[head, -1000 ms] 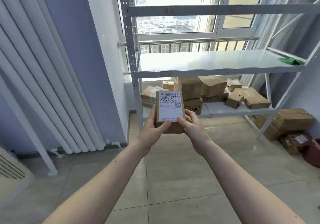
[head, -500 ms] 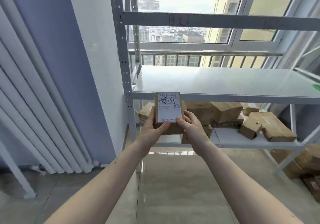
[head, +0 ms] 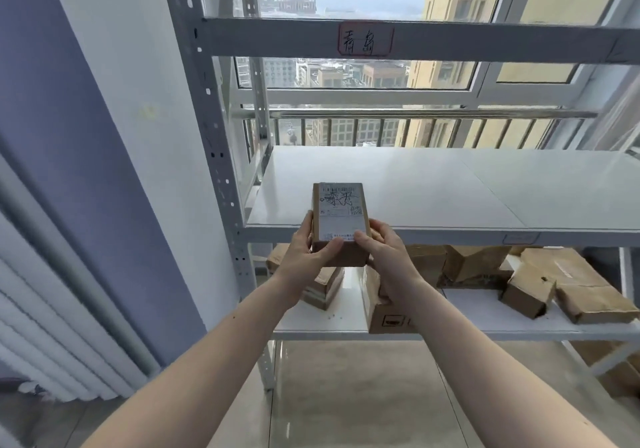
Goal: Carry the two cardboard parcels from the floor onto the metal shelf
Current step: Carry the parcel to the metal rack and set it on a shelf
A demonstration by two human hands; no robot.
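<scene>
Here, left hand (head: 304, 251) and right hand (head: 388, 257) clasp parcel (head: 339, 222) at white metal shelf (head: 450, 191) edge, window (head: 363, 76) behind.

Daylight pours in through the window (head: 363, 76) ahead of me, bright but overcast, and washes the white shelf board (head: 433, 187) with a soft sheen. The floor tiles (head: 346, 395) under it glare. Shadows are faint. Straight posts bow toward the edges, and my forearms stretch and blur slightly at the bottom.
</scene>
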